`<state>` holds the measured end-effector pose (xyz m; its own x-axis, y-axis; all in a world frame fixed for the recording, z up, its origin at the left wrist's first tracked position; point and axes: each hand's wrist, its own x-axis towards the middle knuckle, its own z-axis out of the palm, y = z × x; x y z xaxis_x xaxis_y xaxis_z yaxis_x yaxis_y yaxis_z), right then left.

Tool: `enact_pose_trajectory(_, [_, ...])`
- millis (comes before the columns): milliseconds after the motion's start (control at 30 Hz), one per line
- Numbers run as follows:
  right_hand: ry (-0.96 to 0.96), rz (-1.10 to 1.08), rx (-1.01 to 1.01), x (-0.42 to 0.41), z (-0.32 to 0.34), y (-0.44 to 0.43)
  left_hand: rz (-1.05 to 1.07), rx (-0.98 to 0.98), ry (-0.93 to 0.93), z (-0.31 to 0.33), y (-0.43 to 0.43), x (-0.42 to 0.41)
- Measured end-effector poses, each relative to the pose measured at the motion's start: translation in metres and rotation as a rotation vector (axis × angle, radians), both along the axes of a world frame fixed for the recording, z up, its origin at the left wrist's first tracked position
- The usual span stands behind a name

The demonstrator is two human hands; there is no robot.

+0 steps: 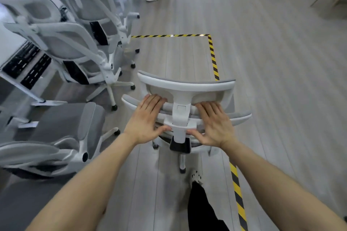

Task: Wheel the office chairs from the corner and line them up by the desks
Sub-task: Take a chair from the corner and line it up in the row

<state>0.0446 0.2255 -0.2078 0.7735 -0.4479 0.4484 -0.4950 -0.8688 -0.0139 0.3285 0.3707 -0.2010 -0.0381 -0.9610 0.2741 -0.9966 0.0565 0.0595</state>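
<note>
The pale plank floor (272,80) runs away ahead of me, and down its left side stands the white tabletop (9,39) with dark keyboards (20,60) on it. Along its edge three parked chairs (62,43) are already lined up, one near me and two farther on, backs turned to the aisle. The chair I am wheeling (180,118) is straight in front of me in the open aisle, just right of that row and touching none of it; its headrest (185,88) faces away from me.

Yellow-and-black floor tape (213,56) marks a corner beyond it and runs back past my right side. My left grip (148,116) and right grip (214,124) lie on the top of the backrest, one either side of the white spine — fingers straight and close together, pressing flat, with the thumbs down along the crosspiece. They are not pinching anything. One black castor (182,170) shows beneath the seat.

I judge this to be the transport step: the chair is out of the corner but not yet in line. Next I need a steady push forward, then a turn to the left (more pressure from the right grip) to bring it into a free place by the tabletop — which place is free, I cannot tell from here.
</note>
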Motion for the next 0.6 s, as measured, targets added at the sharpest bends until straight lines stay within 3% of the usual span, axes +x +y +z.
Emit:
enact_pose_trajectory(233, [0.1, 0.009, 0.084, 0.101, 0.011, -0.191, 0.061, 0.091, -0.082, 0.01, -0.184, 0.095])
enact_pose_trajectory(600, [0.032, 0.03, 0.047, 0.242, 0.009, -0.458, 0.085, 0.046, -0.049, 0.012, -0.442, 0.229])
